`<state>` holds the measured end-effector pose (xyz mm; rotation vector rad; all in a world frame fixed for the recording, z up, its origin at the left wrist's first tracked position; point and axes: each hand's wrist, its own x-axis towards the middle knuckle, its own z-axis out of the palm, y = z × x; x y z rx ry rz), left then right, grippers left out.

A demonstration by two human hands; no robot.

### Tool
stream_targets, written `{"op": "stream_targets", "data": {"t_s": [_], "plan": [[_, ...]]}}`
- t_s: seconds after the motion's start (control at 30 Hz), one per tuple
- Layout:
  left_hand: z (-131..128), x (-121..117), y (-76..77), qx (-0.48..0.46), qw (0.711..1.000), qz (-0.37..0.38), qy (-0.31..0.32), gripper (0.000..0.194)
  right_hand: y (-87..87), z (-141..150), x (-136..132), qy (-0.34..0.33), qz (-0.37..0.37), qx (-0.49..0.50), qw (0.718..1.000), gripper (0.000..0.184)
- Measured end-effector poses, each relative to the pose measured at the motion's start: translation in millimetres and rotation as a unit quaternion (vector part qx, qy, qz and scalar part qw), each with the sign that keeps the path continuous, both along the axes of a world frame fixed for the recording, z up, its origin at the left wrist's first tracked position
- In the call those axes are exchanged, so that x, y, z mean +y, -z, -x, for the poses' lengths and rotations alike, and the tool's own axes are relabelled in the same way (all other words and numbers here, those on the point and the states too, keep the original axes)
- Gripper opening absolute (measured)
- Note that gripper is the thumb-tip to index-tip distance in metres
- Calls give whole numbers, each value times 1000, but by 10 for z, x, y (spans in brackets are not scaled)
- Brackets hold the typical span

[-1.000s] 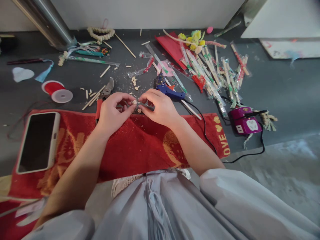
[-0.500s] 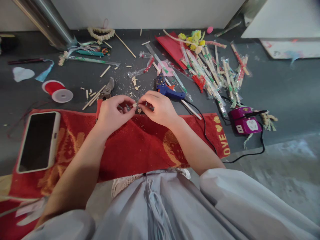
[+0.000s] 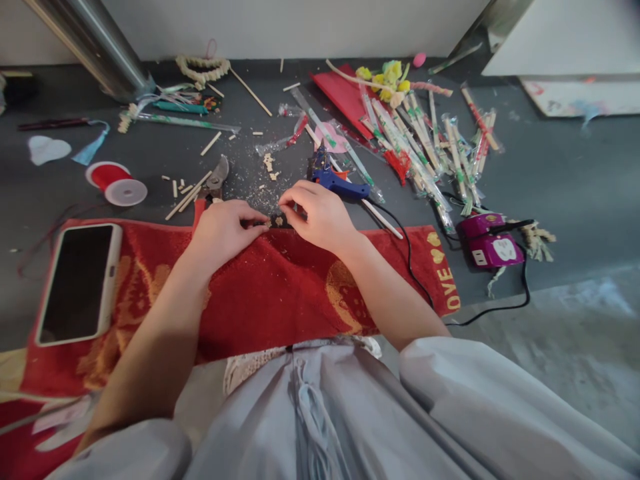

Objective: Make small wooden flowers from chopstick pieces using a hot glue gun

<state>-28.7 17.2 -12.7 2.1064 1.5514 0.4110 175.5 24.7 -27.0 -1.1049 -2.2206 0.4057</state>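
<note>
Near the front edge of the bench (image 3: 565, 173), two small wooden pieces (image 3: 279, 221) sit by the nearly closed left hand (image 3: 225, 230) and loosely pinched right hand (image 3: 323, 217) – holds unclear – while cut sticks (image 3: 189, 195) lie loose, others wrapped.

I am keeping both hands low at the front of the dark grey bench (image 3: 560, 193). My left hand (image 3: 225, 230) is bringing thumb and fingers together beside a small pale wooden piece (image 3: 267, 222); whether I am gripping it, I cannot tell. My right hand (image 3: 317, 213) is curling its fingers just apart from the left, and a blue hot glue gun with an orange trigger (image 3: 343, 184) is lying just beyond it. Metal-bladed pruning shears with red handles (image 3: 218, 177) are lying beyond my left hand. A red patterned towel (image 3: 280, 293) is spreading under my forearms, and a pale-cased black-screened phone (image 3: 77, 283) is resting on its left end.
</note>
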Motion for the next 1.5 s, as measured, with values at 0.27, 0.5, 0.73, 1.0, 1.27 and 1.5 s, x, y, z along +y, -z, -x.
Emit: {"op": "stream_targets", "data": {"t_s": [0.27, 0.5, 0.73, 1.0, 1.27, 1.5], "plan": [[9, -11, 7, 21, 1000, -16, 4, 24, 11, -2, 2, -3, 10, -12, 1000, 19], [6, -19, -6, 36, 999, -23, -3, 25, -5, -6, -1, -8, 6, -27, 1000, 21], [1, -14, -5, 40, 999, -16, -7, 28, -4, -4, -6, -6, -5, -28, 1000, 22], [-1, -15, -7, 45, 999, -18, -14, 30, -18, -9, -5, -4, 6, -30, 1000, 20], [-42, -37, -77, 65, 998, -16, -23, 32, -45, -23, 13, 74, 1, -89, 993, 32], [-71, -57, -57, 83, 988, -79, -103, 31, -117, -185, 96, 189, 30, -76, 978, 9]]}}
